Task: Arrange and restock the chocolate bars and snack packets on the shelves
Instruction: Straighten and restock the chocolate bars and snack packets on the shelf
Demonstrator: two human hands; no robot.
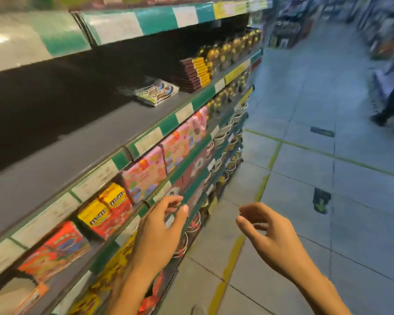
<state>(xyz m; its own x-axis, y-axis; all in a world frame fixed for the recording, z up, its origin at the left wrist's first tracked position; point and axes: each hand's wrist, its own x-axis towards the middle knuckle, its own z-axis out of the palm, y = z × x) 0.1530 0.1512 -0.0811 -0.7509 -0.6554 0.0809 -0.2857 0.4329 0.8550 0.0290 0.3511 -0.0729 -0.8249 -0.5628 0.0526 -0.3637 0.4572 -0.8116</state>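
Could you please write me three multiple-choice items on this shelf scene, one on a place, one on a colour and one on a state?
1. Where does the lone snack packet lie?
A. on the floor
B. on the dark shelf, left of the stack of chocolate bars
C. in a hand

2. What colour are the M&M's packs?
A. yellow and red
B. blue
C. white

3. How are the two hands?
A. both grip packets
B. one holds a box
C. both hold nothing

Answers: 1 B, the packet lies flat beside the brown and yellow stack. 2 A, their wrappers show yellow above red. 3 C, the left hand and right hand hang loosely curled, empty.
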